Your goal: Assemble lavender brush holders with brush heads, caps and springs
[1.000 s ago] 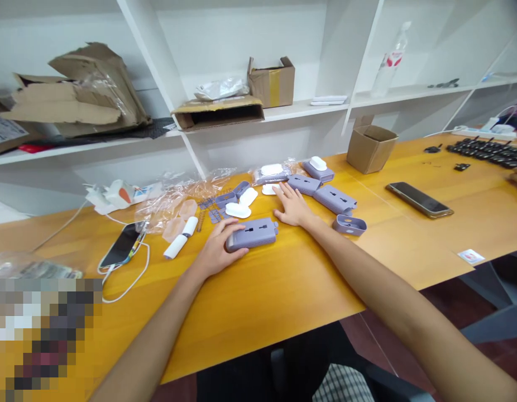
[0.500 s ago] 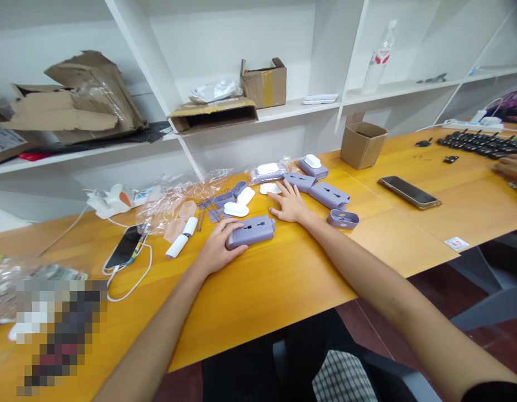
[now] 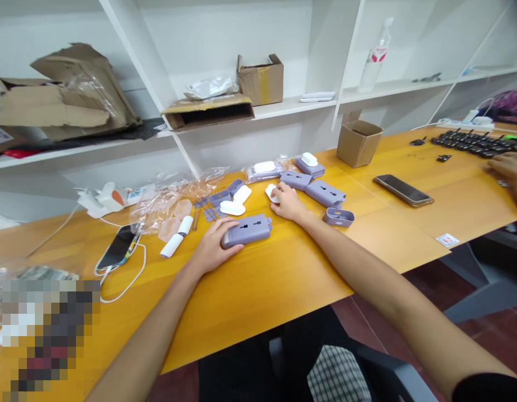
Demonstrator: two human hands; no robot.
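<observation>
My left hand [image 3: 216, 245] is wrapped round the left end of a purple plastic casing [image 3: 252, 230] with two dark keyhole slots, which lies on the table. Farther off, my right hand [image 3: 288, 202] has its fingers closed on a white oval cap [image 3: 272, 193]; its fingertips partly cover it. Two more white oval caps [image 3: 232, 207] lie between the hands, beside small purple ring-shaped parts [image 3: 220, 199] and metal springs [image 3: 196, 219]. Right of my right hand are a slotted purple casing [image 3: 325, 193] and an open purple end piece [image 3: 339, 217].
White cylinders [image 3: 172, 245] and a charging phone [image 3: 119, 247] lie to the left. A cardboard box [image 3: 359, 142] stands at the back, with another phone [image 3: 403, 190] nearer. Another person's hand [image 3: 510, 166] is at the far right by black parts [image 3: 476, 143].
My right hand has drawn its spread fingers together and closed them on the white oval cap. My left hand stays on the purple casing. The view has shifted slightly.
</observation>
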